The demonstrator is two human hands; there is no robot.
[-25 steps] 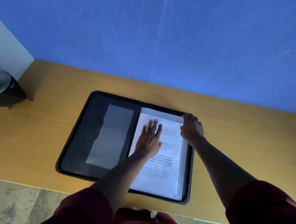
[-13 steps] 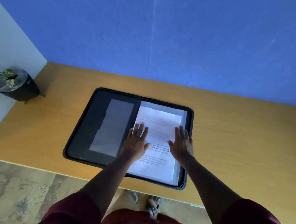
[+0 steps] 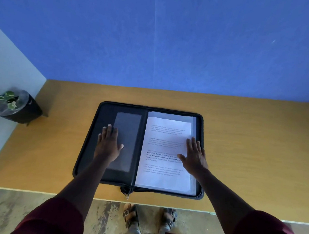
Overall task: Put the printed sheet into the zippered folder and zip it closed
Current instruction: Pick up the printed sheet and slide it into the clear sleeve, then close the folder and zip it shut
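A black zippered folder (image 3: 87,149) lies spread open on the wooden desk (image 3: 247,148). The white printed sheet (image 3: 164,146) rests flat on its right half, over a clear sleeve. On the left half, my left hand (image 3: 108,145) lies flat with fingers apart, next to a grey plastic pocket (image 3: 127,133). Flat on the sheet's right edge and the folder's right rim sits my right hand (image 3: 194,158), holding nothing. The zipper pull (image 3: 127,196) hangs at the spine's near end, by the desk's front edge.
A small potted plant (image 3: 16,106) in a black pot stands at the desk's far left corner, against a white side panel. A blue wall rises behind the desk. My sandalled feet (image 3: 148,218) show on the floor below the front edge.
My left hand slid off the sheet onto the folder's left half. My right hand came down from the sheet's top right corner to its right edge. The view pulled back.
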